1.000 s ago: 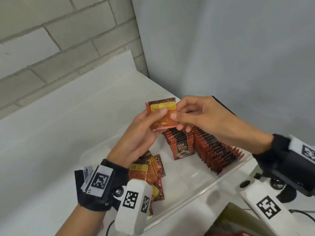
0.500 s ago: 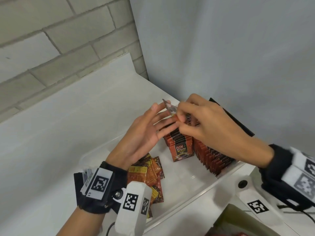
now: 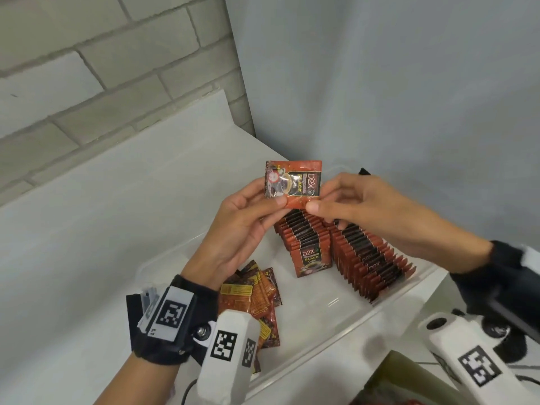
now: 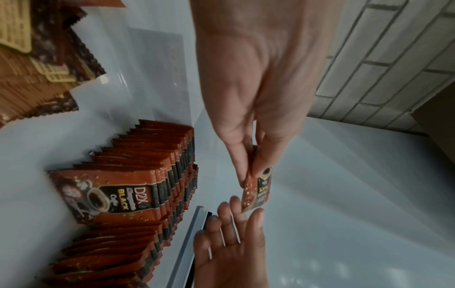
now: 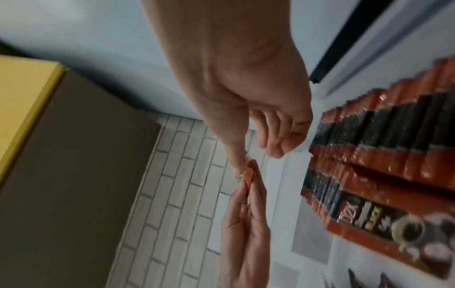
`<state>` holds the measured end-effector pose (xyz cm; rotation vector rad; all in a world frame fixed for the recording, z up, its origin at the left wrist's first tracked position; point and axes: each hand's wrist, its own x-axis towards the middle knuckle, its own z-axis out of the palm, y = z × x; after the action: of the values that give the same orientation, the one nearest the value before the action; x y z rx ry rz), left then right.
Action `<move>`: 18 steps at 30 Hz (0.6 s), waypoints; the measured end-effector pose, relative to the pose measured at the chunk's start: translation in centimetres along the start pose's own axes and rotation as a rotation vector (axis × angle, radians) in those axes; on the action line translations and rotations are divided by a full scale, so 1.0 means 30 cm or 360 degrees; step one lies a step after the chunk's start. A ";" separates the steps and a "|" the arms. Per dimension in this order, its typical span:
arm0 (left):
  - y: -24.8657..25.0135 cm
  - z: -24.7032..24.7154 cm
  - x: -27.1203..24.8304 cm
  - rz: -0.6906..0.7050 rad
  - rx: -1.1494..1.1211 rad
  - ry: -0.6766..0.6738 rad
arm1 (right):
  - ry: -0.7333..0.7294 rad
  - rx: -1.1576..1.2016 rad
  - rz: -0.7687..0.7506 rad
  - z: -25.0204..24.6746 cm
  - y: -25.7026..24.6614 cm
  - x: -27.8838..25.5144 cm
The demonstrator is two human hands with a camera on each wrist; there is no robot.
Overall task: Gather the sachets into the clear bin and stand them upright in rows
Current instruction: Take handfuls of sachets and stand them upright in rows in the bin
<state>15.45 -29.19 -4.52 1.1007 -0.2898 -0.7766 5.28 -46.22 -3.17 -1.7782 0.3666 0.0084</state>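
Nearest us, loose red-and-yellow foil sachets are lying flat in the clear plastic bin on the white surface. Beyond them, upright red sachet rows are standing. Above these, our left hand and right hand are together pinching one red coffee sachet.

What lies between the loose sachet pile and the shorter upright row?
Only bare bin floor lies between the loose sachet pile and shorter upright row, seen in head view.
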 end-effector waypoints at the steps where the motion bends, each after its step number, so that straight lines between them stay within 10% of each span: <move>1: 0.000 0.002 -0.001 -0.0004 0.0002 -0.0013 | -0.0070 0.0052 0.0019 0.003 -0.002 -0.004; 10: 0.006 -0.005 -0.009 -0.0047 0.0404 -0.0007 | 0.0057 0.0222 -0.0038 -0.050 -0.031 0.019; 18: 0.100 0.009 -0.018 -0.0083 0.1344 -0.0275 | -0.0112 -0.0452 -0.0173 -0.052 -0.007 0.007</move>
<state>16.17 -28.31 -1.66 1.8367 -0.7828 -0.8141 5.23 -47.70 -2.63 -2.0706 0.2251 0.0480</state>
